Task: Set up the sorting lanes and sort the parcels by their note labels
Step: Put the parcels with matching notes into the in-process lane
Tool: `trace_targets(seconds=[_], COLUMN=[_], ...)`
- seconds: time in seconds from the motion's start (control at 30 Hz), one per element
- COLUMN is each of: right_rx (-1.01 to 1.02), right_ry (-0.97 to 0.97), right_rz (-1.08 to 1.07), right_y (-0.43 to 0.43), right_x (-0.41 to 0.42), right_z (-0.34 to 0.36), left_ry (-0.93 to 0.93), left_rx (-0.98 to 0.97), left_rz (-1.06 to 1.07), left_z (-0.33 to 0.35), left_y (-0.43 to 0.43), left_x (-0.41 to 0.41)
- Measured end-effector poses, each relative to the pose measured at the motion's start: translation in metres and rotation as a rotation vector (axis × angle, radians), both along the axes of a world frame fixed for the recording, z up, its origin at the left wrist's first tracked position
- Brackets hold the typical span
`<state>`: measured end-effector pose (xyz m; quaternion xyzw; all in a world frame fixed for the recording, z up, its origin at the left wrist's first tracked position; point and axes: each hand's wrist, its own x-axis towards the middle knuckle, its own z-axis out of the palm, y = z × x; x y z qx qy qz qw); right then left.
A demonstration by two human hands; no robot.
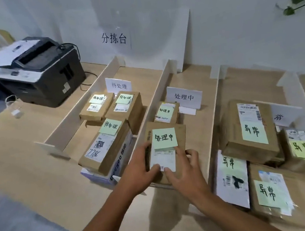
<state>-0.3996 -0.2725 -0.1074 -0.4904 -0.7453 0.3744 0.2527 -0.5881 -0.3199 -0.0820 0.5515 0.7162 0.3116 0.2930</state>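
Parcel sorting station within an office room. A wall sign (113,38) reads 分拣台. The wooden bench (39,167) is partitioned by white dividers (78,109); standing lane cards (184,97) and note-labelled parcels (249,128) occupy the sections. A multifunction printer (40,69) stands alongside.

**Middle lane: free strip along the right**

Walled by the middle divider (152,107) and the right divider (215,119). Blocked at the back by the 处理中 sign card (184,97) and a small parcel (166,112), in front by the brown parcel (181,140). Open on bare wood (199,128) beside the right divider. Crowded beyond it with 异常 parcels (249,128).
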Motion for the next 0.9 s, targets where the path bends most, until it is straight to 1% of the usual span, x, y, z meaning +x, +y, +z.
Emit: trace_targets(seconds=[0.13,0.27,0.4,0.5,0.6,0.7,0.8,0.9], right_rx=[-0.019,-0.022,-0.053,-0.054,-0.109,-0.145,-0.132,-0.074], right_ry=[-0.084,-0.182,-0.220,-0.274,-0.329,-0.331,-0.327,-0.322], right_rz=[-0.068,-0.128,-0.153,-0.166,-0.150,-0.133,-0.113,-0.119], right_y=[0.028,0.049,0.067,0.074,0.072,0.069,0.067,0.060], right_x=[-0.030,-0.052,-0.070,-0.077,-0.082,-0.081,-0.077,-0.064], right_z=[-0.029,-0.060,-0.081,-0.091,-0.098,-0.105,-0.101,-0.081], left_ry=[-0.088,-0.113,-0.133,-0.070,0.029,0.054,0.087,0.159], left_rx=[-0.110,-0.213,-0.236,-0.244,-0.268,-0.257,-0.258,-0.173], left_rz=[-0.048,-0.068,-0.086,-0.105,-0.131,-0.130,-0.114,-0.113], left_z=[-0.036,-0.062,-0.076,-0.086,-0.093,-0.091,-0.085,-0.074], left_y=[0.041,0.072,0.095,0.106,0.107,0.107,0.105,0.098], left_x=[-0.028,-0.048,-0.061,-0.066,-0.062,-0.054,-0.047,-0.040])
